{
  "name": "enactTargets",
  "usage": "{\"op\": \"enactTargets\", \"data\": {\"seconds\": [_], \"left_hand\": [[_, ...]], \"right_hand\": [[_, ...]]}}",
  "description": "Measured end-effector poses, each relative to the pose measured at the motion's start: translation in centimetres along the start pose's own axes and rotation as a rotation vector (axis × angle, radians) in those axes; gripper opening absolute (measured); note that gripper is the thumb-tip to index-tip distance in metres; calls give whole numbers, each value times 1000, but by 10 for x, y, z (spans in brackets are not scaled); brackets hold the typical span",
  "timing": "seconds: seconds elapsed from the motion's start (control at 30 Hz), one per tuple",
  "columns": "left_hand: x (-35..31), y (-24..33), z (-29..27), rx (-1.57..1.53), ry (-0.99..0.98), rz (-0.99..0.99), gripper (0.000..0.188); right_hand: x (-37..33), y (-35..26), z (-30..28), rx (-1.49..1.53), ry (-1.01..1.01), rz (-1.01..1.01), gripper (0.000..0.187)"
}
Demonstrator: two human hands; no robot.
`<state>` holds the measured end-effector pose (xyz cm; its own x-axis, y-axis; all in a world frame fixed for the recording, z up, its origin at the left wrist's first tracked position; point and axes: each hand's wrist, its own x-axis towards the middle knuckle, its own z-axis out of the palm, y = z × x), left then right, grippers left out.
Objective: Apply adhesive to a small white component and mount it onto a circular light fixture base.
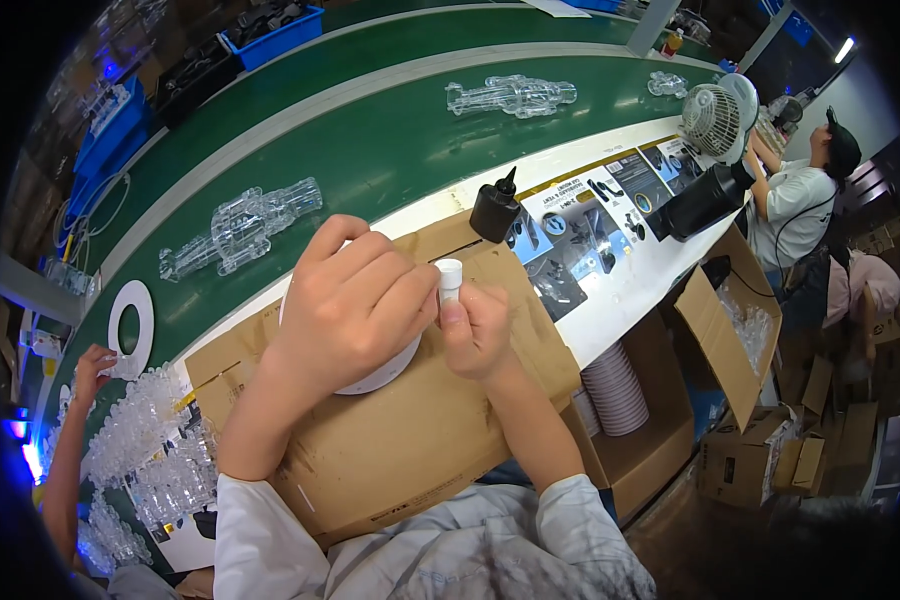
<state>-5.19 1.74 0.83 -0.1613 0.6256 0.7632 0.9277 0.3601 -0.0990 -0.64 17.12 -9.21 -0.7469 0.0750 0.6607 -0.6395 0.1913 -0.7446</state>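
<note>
Over a flattened cardboard sheet (440, 440), my two hands come close together. My right hand (482, 335) is closed around a small white cylindrical tube (450, 280), which stands upright with its round white top showing. My left hand (355, 300) is held just beside it, fingers curled in; whatever they hold is hidden. Beneath my left hand lies a white round disc (388, 376), mostly covered by the hand and wrist. Beyond my right hand stands a small black bottle (495, 210) with a pointed nozzle.
Clear plastic pieces (240, 228) lie on the green conveyor (370, 140). At right are printed packaging sheets (590, 225), a large black bottle (705, 200), a fan (715, 120) and an open carton (660, 440) with stacked discs. A co-worker's hand (92, 370) touches a white ring (142, 320) at left.
</note>
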Motion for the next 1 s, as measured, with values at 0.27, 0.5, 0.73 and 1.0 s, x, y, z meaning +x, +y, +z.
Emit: {"op": "enactTargets", "data": {"seconds": [0.27,0.5,0.73,1.0], "left_hand": [[4,1,1,33,65,-20,16],[4,3,0,-34,59,-72,13],[4,4,0,-48,19,-72,12],[1,5,4,-32,53,-50,13]], "right_hand": [[-9,7,1,282,41,176,34],[-9,3,2,447,8,223,38],[-5,-1,1,249,-1,121,33],[-5,-1,6,168,53,88,33]]}}
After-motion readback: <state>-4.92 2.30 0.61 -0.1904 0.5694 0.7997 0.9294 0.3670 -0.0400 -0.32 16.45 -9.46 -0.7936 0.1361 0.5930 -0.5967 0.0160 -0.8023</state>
